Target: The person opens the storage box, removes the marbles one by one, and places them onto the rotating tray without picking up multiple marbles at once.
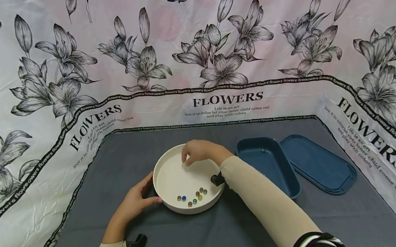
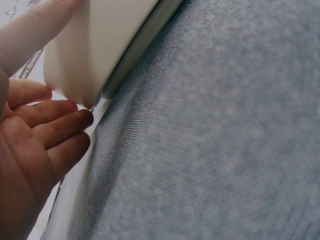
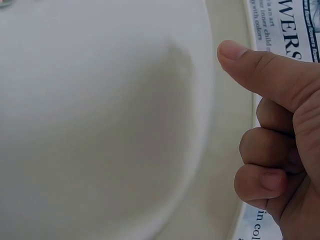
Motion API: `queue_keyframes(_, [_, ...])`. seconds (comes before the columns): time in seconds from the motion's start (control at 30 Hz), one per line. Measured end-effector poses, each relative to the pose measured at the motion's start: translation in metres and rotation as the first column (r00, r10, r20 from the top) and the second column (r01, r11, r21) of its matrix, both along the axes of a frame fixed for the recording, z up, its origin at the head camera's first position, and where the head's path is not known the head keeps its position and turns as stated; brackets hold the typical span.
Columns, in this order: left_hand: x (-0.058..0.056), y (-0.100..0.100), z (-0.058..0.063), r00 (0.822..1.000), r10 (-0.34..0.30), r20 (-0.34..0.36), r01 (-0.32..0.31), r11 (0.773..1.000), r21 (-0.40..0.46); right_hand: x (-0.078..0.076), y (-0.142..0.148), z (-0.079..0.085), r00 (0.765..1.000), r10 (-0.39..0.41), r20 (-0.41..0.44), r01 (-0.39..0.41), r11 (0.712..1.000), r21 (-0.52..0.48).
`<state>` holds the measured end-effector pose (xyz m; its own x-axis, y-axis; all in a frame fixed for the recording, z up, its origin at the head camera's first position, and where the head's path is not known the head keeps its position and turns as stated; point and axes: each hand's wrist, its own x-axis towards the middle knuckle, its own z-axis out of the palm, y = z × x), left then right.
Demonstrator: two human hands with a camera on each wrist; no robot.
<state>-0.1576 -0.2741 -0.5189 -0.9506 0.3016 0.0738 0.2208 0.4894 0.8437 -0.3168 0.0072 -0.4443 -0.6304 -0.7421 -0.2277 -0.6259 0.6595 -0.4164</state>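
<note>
A round cream bowl (image 1: 169,181) with a low wall stands on the grey cloth. Several glass marbles (image 1: 195,201), one blue and others brown or greenish, lie inside near its front. My left hand (image 1: 136,201) holds the bowl's left side. In the left wrist view its thumb lies along the wall (image 2: 75,55) and its fingertips meet the lower edge. Over the far part of the bowl is my right hand (image 1: 202,151), palm downward. The right wrist view shows that hand (image 3: 285,130) with thumb extended and three fingers curled; its index finger is hidden and no object shows in it.
Right of the bowl, partly behind the right sleeve (image 1: 261,196), stands a deep blue rectangular box (image 1: 287,170) with a green marble (image 1: 263,150) inside. Its matching blue lid (image 1: 319,164) lies flat beside it. A flower-printed cloth (image 1: 228,101) borders the grey surface.
</note>
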Motion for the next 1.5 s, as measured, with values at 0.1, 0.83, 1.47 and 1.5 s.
queue_keyframes(0.1, [0.0,0.0,0.001,1.0,-0.004,-0.004,0.004,1.0,0.0,0.0,-0.001,-0.002,1.0,-0.012,-0.009,0.012,1.0,0.001])
queue_keyframes(0.83, [-0.001,0.001,0.007,1.0,0.01,0.017,-0.01,1.0,-0.011,0.014,0.08,0.06,0.946,-0.121,-0.299,0.112,0.993,-0.049])
queue_keyframes(1.47, [0.001,0.001,0.004,1.0,0.017,0.021,-0.016,1.0,-0.019,0.009,0.193,0.054,0.849,-0.178,-0.497,0.13,0.983,-0.129])
queue_keyframes(1.5, [0.001,0.001,0.003,1.0,0.015,0.02,-0.015,1.0,-0.021,0.009,0.197,0.052,0.845,-0.18,-0.503,0.128,0.982,-0.136])
